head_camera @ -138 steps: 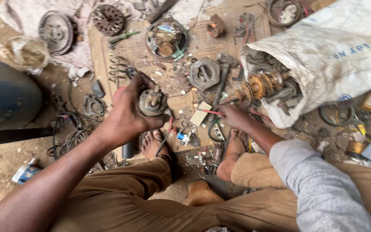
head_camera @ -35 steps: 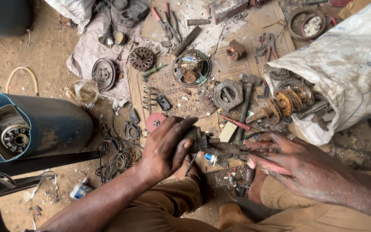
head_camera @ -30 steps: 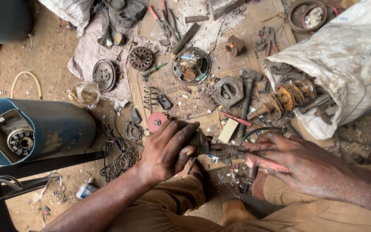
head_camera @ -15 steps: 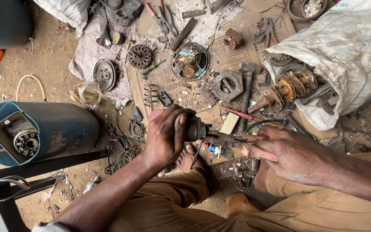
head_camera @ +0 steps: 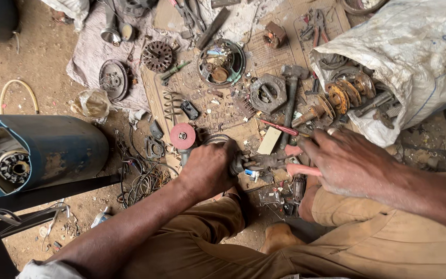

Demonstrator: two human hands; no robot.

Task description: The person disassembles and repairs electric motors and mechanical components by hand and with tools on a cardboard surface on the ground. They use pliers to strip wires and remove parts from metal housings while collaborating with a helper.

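I've got my left hand [head_camera: 207,168] clenched over the small motor part [head_camera: 241,164] on the ground between my knees; its shaft sticks out toward my right hand [head_camera: 344,160], whose fingers grip pink-handled pliers [head_camera: 298,169].

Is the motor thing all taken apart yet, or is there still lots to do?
Partly. Loose pieces already lie about: a fan wheel and a round cover plate. In hand: the left hand clamps a small metal part, and the right hand works pink-handled pliers on it. That part is not apart yet.
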